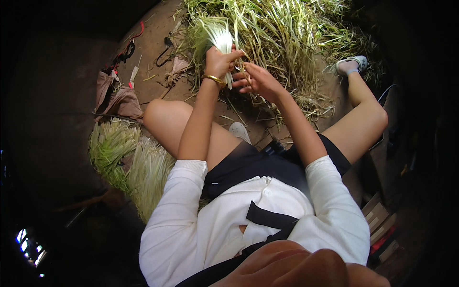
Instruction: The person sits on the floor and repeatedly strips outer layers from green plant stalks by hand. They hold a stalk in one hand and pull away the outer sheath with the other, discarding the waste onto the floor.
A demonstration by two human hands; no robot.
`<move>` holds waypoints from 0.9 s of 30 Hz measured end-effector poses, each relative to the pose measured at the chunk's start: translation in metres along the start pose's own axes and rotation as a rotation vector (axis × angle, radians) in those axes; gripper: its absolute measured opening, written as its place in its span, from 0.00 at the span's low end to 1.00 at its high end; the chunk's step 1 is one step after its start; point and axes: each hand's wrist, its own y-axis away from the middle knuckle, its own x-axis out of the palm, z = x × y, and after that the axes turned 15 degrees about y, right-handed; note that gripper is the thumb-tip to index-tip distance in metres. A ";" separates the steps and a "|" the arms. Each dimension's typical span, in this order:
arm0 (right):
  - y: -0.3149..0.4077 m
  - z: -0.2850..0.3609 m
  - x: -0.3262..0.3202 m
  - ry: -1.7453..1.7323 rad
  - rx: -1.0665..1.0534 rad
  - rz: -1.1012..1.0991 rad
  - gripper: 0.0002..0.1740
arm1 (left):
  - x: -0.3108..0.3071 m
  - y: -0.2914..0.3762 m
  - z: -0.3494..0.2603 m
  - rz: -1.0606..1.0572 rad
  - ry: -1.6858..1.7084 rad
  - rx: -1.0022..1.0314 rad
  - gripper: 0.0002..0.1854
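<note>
My left hand, with a gold-coloured bangle at its wrist, grips a bunch of pale, leek-like stalks. The white ends fan out above the fist, and a few show below it. Close beside it on the right, my right hand has its thumb and forefinger at a thin, yellowish stalk. Its other fingers are spread near the bunch. Beyond both hands lies a large heap of loose green and straw-coloured stalks, partly covered by the hands.
Sorted bundles of pale green stalks lie beside my left thigh. Brown cloth or sacking and a red cord are on the earthy floor to the left. My clog rests at the heap's right edge. Several boxes stand at lower right.
</note>
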 end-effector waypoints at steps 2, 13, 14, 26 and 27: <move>-0.015 0.003 0.006 -0.214 -0.051 0.016 0.22 | -0.001 0.001 -0.004 0.010 0.013 0.041 0.11; -0.002 -0.020 -0.006 1.228 -0.475 -0.623 0.06 | -0.018 0.001 -0.020 -0.213 0.082 0.280 0.12; 0.009 -0.021 -0.014 1.276 -0.470 -0.593 0.06 | -0.018 0.001 -0.021 -0.215 0.103 0.293 0.12; 0.088 -0.020 -0.116 1.553 -0.330 -0.525 0.06 | -0.014 -0.014 -0.041 -0.239 0.385 0.511 0.14; 0.088 -0.020 -0.122 1.553 -0.358 -0.524 0.06 | -0.013 -0.015 -0.041 -0.237 0.370 0.545 0.15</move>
